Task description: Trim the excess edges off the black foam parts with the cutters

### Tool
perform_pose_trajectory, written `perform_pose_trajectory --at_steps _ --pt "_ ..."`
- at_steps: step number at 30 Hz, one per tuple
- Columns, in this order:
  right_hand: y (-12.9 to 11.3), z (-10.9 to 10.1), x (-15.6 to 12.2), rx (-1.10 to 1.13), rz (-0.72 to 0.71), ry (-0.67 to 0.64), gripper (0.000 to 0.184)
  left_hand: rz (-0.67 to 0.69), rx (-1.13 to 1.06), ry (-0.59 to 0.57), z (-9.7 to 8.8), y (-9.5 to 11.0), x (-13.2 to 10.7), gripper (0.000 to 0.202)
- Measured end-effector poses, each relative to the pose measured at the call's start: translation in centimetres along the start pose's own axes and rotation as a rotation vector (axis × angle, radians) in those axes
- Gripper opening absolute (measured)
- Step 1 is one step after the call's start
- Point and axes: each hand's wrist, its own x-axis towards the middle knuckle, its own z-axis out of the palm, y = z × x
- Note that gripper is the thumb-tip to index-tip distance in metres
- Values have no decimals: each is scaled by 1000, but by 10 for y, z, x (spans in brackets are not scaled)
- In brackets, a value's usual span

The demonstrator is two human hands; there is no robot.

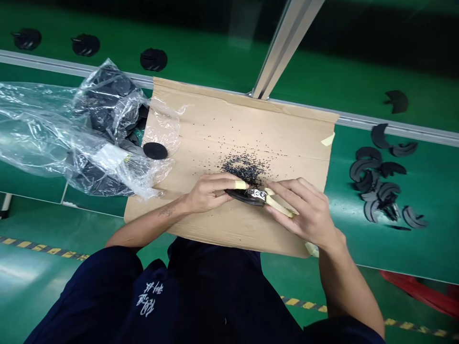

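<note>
My left hand (211, 193), with a pale tape wrap on one finger, grips a curved black rubber piece (242, 196) by its end. My right hand (301, 210) is shut around the cream-yellow handles of metal snips (263, 198), whose steel head meets the black piece. Under both hands lies a tan cardboard sheet (229, 119). A heap of black crumbs (244, 167) sits just beyond my fingers. A round black disc (155, 150) lies near the sheet's left edge, beside a clear plastic bag (103, 129) holding dark pieces.
Several black crescent offcuts (376, 181) lie on the green bench to the right, and several black discs (82, 44) lie beyond a metal rail (215, 88). An aluminium upright (287, 48) rises at the back; something red (419, 291) lies low right.
</note>
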Motion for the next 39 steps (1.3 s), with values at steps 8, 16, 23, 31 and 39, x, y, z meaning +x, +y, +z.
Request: perform_pose_trajectory --at_steps 8,16,23,31,39 --pt "-1 -2 -1 -24 1 -24 48 14 21 -20 -2 2 1 29" --pt "-4 -3 -2 -77 15 -54 44 16 0 -23 -1 0 -2 36" --pt "-13 -9 2 -234 -36 -80 39 81 20 3 -1 2 -2 35" --pt "-6 -5 -2 -81 77 -81 32 90 27 37 -1 2 -3 40" --pt "10 8 -28 -234 215 -60 35 89 103 23 -5 -1 -2 42"
